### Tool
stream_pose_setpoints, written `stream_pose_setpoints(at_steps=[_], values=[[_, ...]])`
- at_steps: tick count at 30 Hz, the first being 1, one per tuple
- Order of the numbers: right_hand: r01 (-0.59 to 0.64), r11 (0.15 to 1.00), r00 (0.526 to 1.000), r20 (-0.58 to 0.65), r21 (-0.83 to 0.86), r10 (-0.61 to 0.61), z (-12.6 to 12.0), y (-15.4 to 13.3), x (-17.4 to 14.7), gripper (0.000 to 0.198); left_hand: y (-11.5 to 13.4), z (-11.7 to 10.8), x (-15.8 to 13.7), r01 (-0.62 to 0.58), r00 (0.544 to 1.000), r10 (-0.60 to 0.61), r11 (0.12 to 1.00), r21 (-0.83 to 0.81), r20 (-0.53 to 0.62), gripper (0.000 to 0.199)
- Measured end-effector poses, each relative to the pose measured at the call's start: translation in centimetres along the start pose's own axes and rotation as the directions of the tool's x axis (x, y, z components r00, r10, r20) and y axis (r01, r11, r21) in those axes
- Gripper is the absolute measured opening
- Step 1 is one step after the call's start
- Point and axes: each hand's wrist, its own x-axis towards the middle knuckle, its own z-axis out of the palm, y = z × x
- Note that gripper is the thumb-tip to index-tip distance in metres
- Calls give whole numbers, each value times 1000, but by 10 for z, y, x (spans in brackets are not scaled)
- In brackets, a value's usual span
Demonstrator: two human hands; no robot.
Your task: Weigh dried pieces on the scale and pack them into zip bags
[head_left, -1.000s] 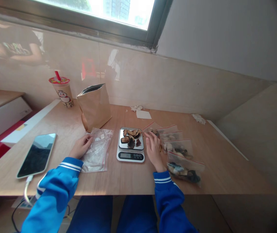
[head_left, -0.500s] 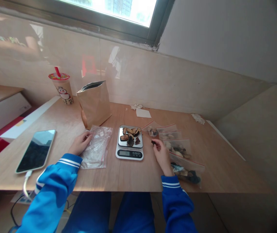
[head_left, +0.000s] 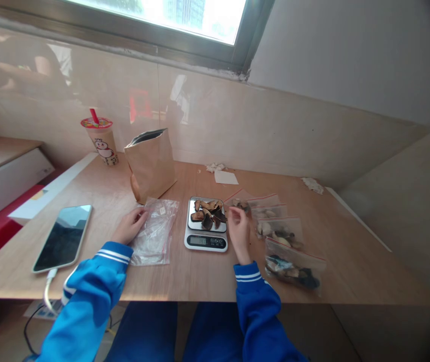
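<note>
A white kitchen scale (head_left: 206, 242) with a lit display carries several curled, dark-brown dried mushroom pieces (head_left: 207, 217) on its metal pan. At the pan's right edge, my right hand (head_left: 238, 231) pinches a small dark mushroom piece, which touches the others and is partly hidden by my fingertips. My left hand (head_left: 129, 226) rests left of the scale with its fingers curled at the edge of flat, clear zip bags (head_left: 155, 236). To the right lie filled zip bags (head_left: 293, 266) holding pale and dark dried pieces.
Behind the clear bags stands an open brown paper bag (head_left: 150, 166), with a bubble tea cup (head_left: 104, 143) to its left. A phone (head_left: 64, 239) charges at left. A white paper slip (head_left: 226, 177) and crumpled tissue (head_left: 215, 167) lie at the back near the wall.
My right hand has moved left from beside the filled bags to the scale, bringing a dark mushroom piece to the pan. My left hand keeps its place; the view has shifted slightly.
</note>
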Motion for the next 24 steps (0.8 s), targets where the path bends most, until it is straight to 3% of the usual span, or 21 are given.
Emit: stream_pose_setpoints(at_steps=[5, 9, 19, 24], values=[[-88, 993, 993, 67, -79, 94, -43, 35, -15, 27, 2, 0, -1, 5, 1000, -5, 1000, -5, -4, 50], [-71, 993, 983, 160, -98, 86, -62, 48, -27, 27, 3, 0, -2, 8, 1000, -8, 1000, 1, -19, 50], [82, 984, 983, 179, -160, -53, -60, 37, -29, 26, 5, -1, -4, 4, 999, -2, 999, 39, -40, 53], [120, 976, 979, 188, -182, -85, -60, 42, -29, 25, 7, -1, -5, -41, 991, 48, 997, 60, -127, 47]])
